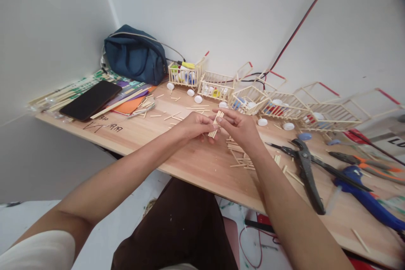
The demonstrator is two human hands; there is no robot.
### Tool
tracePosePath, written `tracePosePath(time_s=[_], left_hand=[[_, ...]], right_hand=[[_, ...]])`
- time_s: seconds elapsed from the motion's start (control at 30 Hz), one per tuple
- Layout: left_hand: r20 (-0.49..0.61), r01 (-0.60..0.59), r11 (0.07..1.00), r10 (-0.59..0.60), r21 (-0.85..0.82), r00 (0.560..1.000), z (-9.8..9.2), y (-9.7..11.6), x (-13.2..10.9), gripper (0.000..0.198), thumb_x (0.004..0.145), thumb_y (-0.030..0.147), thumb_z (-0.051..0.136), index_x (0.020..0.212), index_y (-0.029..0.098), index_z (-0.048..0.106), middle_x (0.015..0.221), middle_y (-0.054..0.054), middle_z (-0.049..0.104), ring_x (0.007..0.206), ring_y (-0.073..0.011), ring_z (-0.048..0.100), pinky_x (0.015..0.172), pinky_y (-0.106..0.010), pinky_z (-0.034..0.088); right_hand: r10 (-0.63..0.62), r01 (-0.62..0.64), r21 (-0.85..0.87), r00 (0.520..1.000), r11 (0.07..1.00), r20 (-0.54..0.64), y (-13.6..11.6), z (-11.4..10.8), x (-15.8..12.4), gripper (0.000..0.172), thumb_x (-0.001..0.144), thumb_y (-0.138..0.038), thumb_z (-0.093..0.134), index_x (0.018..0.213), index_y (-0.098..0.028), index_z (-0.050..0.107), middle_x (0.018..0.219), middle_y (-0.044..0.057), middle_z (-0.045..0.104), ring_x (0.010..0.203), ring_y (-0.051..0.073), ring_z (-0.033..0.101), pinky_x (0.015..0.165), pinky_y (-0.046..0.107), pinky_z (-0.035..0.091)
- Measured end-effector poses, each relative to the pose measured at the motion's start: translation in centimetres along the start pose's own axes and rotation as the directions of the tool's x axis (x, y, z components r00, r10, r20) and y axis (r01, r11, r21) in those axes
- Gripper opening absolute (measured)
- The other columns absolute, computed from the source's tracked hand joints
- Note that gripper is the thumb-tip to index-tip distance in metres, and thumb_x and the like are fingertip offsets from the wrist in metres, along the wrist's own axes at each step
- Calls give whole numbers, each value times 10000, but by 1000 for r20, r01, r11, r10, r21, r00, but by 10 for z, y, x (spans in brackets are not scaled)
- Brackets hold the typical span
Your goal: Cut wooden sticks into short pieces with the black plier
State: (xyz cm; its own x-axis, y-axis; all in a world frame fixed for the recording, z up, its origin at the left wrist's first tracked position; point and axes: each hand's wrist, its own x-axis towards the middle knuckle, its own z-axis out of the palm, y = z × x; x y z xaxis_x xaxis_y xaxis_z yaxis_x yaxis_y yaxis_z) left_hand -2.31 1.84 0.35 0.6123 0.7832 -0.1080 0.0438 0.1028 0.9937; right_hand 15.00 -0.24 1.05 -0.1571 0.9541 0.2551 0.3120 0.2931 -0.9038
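Both hands meet over the middle of the wooden table (pixel 196 164). My left hand (pixel 194 127) and my right hand (pixel 238 126) pinch a small bundle of thin wooden sticks (pixel 216 124) between their fingertips, held just above the tabletop. More loose sticks (pixel 240 156) lie under and beside my right wrist. A row of small carts built from sticks (pixel 253 97) with bottle-cap wheels stands along the back wall.
A blue bag (pixel 136 55) sits in the back left corner. A black phone (pixel 90 100) lies on papers at the left. Black cutting pliers (pixel 305 168), a blue glue gun (pixel 367 196) and orange-handled pliers (pixel 370 162) lie at the right. White caps (pixel 198 99) are scattered near the carts.
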Motion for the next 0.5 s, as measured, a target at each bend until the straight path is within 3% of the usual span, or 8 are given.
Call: tracePosePath(time_s=[0.23, 0.5], left_hand=[[-4, 42, 998, -42, 42, 999, 2, 5, 1, 200, 804, 229, 623, 674, 85, 671, 680, -84, 713, 508, -88, 623, 421, -152, 349], [-35, 30, 994, -27, 109, 999, 8, 10, -2, 205, 807, 169, 599, 646, 76, 685, 584, -66, 681, 474, -79, 582, 431, -160, 352]], right_hand=[[2, -2, 15, 1000, 1000, 29, 2, -1, 0, 408, 774, -434, 687, 1124, -225, 711, 953, 51, 765, 909, 229, 710, 841, 377, 552], [129, -122, 137, 991, 983, -40, 9, 1, 1, 417, 685, -509, 757, 954, -191, 742, 893, 69, 765, 788, 191, 705, 767, 336, 559]])
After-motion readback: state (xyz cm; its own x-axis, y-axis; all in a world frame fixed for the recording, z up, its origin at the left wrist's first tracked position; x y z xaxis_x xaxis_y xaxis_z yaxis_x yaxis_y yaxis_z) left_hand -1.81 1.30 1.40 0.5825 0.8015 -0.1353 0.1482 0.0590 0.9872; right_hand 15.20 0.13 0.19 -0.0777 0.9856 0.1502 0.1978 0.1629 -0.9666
